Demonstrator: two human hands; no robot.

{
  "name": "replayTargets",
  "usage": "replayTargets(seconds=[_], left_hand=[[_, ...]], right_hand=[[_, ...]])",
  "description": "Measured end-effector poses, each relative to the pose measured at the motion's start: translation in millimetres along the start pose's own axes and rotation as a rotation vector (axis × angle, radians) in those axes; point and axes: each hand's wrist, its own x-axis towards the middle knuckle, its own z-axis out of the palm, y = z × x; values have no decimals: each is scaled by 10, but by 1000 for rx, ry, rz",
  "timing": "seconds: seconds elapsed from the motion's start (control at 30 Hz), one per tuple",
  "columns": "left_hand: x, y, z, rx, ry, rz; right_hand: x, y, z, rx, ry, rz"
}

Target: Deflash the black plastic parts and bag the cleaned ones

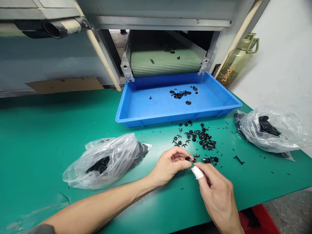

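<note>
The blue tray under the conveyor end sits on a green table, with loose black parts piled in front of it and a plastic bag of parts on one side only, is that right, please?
Not quite: the head view shows two plastic bags, one bag on the left and another on the right. The blue tray, green table and loose black parts are as you say.

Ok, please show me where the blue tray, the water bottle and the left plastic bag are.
Blue tray (170, 116): head view, front wall.
Water bottle (234, 66): head view, middle of body.
Left plastic bag (114, 152): head view, clear upper side.

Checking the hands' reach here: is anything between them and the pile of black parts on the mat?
Nothing visible. Left hand and right hand pinch one small black part beside the loose black parts; bare green mat lies between.
</note>
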Motion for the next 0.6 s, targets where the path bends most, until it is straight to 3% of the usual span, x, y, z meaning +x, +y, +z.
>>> replayTargets(seconds=[0.2, 0.6], left_hand=[[-11, 22, 36, 47, 17, -6], [-31, -4, 50, -17, -2, 31]], right_hand=[[-40, -16, -37, -66, -19, -34], [-112, -148, 100, -189, 142, -140]])
